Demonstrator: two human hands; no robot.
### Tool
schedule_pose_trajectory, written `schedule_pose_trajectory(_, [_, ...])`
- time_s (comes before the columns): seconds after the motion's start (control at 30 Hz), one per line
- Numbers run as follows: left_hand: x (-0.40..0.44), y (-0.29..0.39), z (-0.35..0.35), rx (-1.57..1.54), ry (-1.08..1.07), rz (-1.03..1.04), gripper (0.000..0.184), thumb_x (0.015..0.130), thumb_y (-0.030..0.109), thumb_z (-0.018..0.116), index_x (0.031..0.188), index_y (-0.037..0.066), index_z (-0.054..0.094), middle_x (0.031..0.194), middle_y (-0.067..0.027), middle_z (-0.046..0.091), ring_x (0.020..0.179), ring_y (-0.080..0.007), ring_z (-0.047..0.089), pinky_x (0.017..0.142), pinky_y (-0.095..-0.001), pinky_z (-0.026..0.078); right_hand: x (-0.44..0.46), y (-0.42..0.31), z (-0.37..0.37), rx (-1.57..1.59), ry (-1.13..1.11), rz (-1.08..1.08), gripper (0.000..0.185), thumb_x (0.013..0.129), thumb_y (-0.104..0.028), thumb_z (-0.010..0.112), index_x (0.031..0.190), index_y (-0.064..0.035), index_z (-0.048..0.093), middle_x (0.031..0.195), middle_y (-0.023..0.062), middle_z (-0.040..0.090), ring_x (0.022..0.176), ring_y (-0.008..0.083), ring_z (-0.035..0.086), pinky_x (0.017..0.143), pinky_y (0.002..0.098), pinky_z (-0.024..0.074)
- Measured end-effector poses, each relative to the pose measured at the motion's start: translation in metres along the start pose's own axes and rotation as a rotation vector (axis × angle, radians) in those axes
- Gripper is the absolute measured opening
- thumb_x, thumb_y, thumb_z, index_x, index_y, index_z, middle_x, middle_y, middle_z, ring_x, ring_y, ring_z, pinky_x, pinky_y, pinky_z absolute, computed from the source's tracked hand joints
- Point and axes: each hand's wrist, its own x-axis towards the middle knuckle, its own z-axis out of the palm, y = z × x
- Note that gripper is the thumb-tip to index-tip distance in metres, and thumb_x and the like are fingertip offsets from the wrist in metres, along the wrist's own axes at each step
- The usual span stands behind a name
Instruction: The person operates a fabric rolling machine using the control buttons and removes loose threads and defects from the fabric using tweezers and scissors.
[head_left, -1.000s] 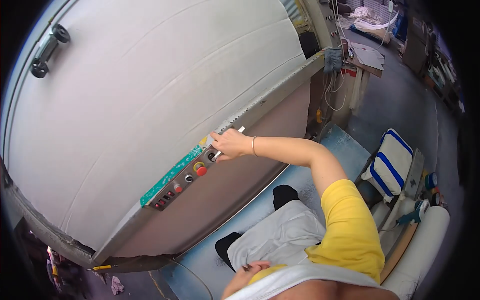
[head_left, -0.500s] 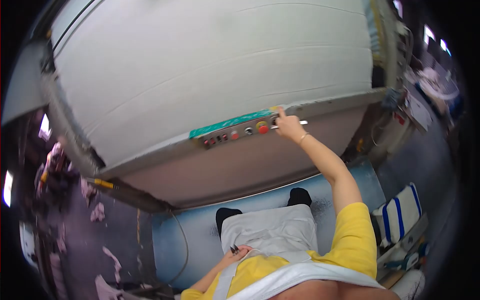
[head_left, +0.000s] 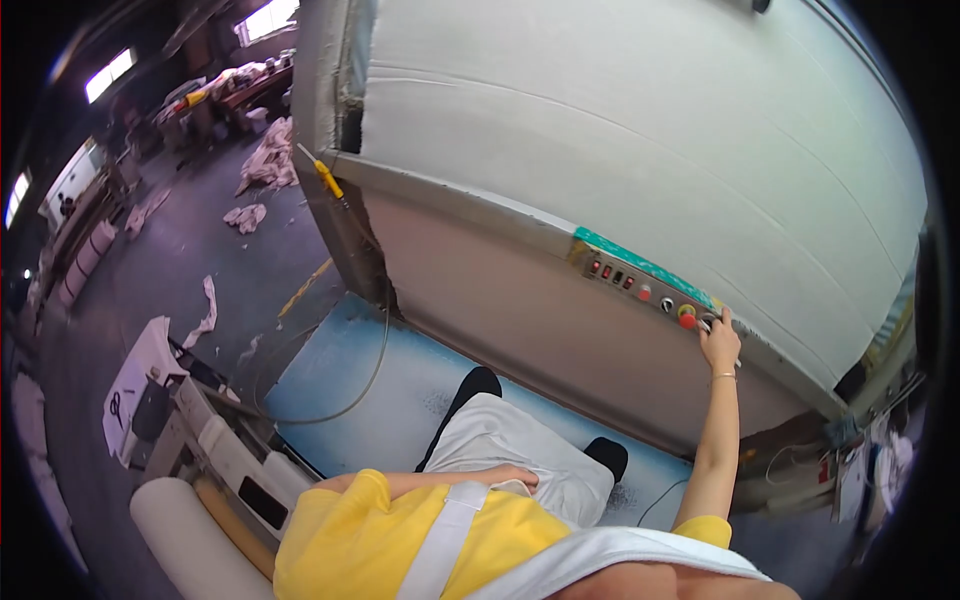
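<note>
My right hand (head_left: pixel 720 345) is at the right end of a control panel (head_left: pixel 648 280) on the machine's front rail, fingers closed around a dark knob (head_left: pixel 707 322). A red emergency stop button (head_left: pixel 687 317) sits just left of those fingers. Small red switches and a selector line the rest of the panel, under a strip of green tape (head_left: pixel 645 262). My left hand (head_left: pixel 512 477) lies curled low against the white apron (head_left: pixel 555 455) on my lap. The dark two-pointed snips it showed a moment earlier are hidden now.
White fabric (head_left: pixel 620 110) stretches over the large machine ahead. A yellow-handled tool (head_left: pixel 326 179) hangs at its left corner. Below are a blue mat (head_left: pixel 345 345) and a looping cable (head_left: pixel 385 365). Fabric rolls (head_left: pixel 195 540) stand behind left; scissors (head_left: pixel 116 405) lie on a white surface.
The view has swung left, so the panel appears farther right and lower. My right hand stays at the panel's right end. The snips in my left hand have gone out of sight.
</note>
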Motion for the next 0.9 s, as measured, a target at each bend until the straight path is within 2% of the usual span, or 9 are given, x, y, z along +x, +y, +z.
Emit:
schedule_pose_trajectory(0.07, [-0.010,0.001,-0.010,0.204,-0.039,0.356,0.027,0.081,0.025,0.057,0.101,0.008,0.065,0.097,-0.0160,0.065,0.099,-0.0322,0.063,0.086,-0.0403,0.050,0.000,0.001,0.003,-0.016,-0.006,-0.012,0.038,0.084,-0.039,0.067,0.085,-0.0012,0.068,0.141,0.0130,0.048,0.080,0.0375,0.068,0.071,0.0463,0.0538])
schedule_pose_trajectory(0.1, [-0.019,0.003,-0.019,0.202,-0.028,0.362,0.027,0.081,0.025,0.057,0.101,0.008,0.065,0.097,-0.0160,0.065,0.099,-0.0322,0.063,0.086,-0.0403,0.050,0.000,0.002,0.004,-0.031,-0.017,-0.002,0.037,0.084,-0.038,0.067,0.084,-0.0008,0.068,0.142,0.0136,0.048,0.080,0.0379,0.068,0.071,0.0467,0.0539])
schedule_pose_trajectory(0.17, [-0.035,0.005,-0.037,0.768,-0.075,0.072,0.028,0.080,0.026,0.059,0.101,0.008,0.066,0.100,-0.0184,0.066,0.098,-0.0350,0.064,0.081,-0.0456,0.052,0.001,0.003,0.007,-0.048,-0.022,0.009,0.037,0.083,-0.037,0.067,0.084,-0.0005,0.069,0.143,0.0141,0.047,0.080,0.0384,0.068,0.071,0.0470,0.0540])
schedule_pose_trajectory(0.3, [-0.042,0.006,-0.035,0.710,0.076,0.124,0.024,0.079,0.022,0.059,0.097,0.010,0.068,0.090,-0.0171,0.068,0.090,-0.0366,0.066,0.075,-0.0452,0.053,0.001,0.000,0.011,-0.064,-0.054,0.036,0.035,0.084,-0.035,0.066,0.083,0.0004,0.069,0.143,0.0141,0.046,0.080,0.0393,0.068,0.072,0.0473,0.0542])
schedule_pose_trajectory(0.47, [-0.044,0.026,-0.036,0.637,0.125,0.169,0.020,0.078,0.023,0.060,0.091,0.009,0.068,0.094,-0.0172,0.068,0.093,-0.0358,0.066,0.076,-0.0452,0.053,0.004,0.000,0.007,-0.085,-0.066,0.036,0.043,0.086,-0.040,0.062,0.081,0.0020,0.069,0.145,0.0136,0.044,0.083,0.0402,0.067,0.075,0.0480,0.0537])
schedule_pose_trajectory(0.57, [-0.027,0.016,-0.030,0.597,0.037,0.131,0.020,0.078,0.023,0.060,0.091,0.009,0.067,0.094,-0.0159,0.068,0.093,-0.0356,0.066,0.077,-0.0446,0.053,0.002,-0.003,0.005,-0.097,-0.084,0.031,0.045,0.086,-0.042,0.062,0.081,0.0021,0.069,0.145,0.0139,0.044,0.084,0.0406,0.067,0.075,0.0479,0.0539])
schedule_pose_trajectory(0.73, [-0.016,0.012,-0.024,0.626,0.013,0.129,0.021,0.078,0.022,0.061,0.093,0.009,0.066,0.094,-0.0160,0.068,0.093,-0.0358,0.066,0.076,-0.0444,0.053,0.005,-0.003,0.005,-0.102,-0.101,0.048,0.043,0.085,-0.042,0.064,0.085,0.0012,0.070,0.147,0.0141,0.042,0.083,0.0407,0.067,0.075,0.0476,0.0543])
schedule_pose_trajectory(0.87, [-0.018,0.016,-0.020,0.526,-0.003,0.216,0.024,0.077,0.022,0.063,0.096,0.007,0.065,0.098,-0.0175,0.067,0.096,-0.0356,0.065,0.078,-0.0447,0.053,0.002,0.001,0.010,-0.094,-0.101,0.040,0.046,0.085,-0.044,0.063,0.086,0.0009,0.071,0.148,0.0143,0.041,0.084,0.0411,0.067,0.076,0.0473,0.0544])
schedule_pose_trajectory(0.9, [-0.013,0.012,-0.020,0.457,-0.051,0.221,0.028,0.078,0.024,0.063,0.101,0.008,0.066,0.103,-0.0188,0.067,0.100,-0.0349,0.064,0.083,-0.0450,0.052,0.001,0.001,0.010,-0.086,-0.102,0.040,0.046,0.085,-0.044,0.063,0.086,0.0008,0.071,0.148,0.0147,0.041,0.085,0.0411,0.067,0.076,0.0473,0.0545])
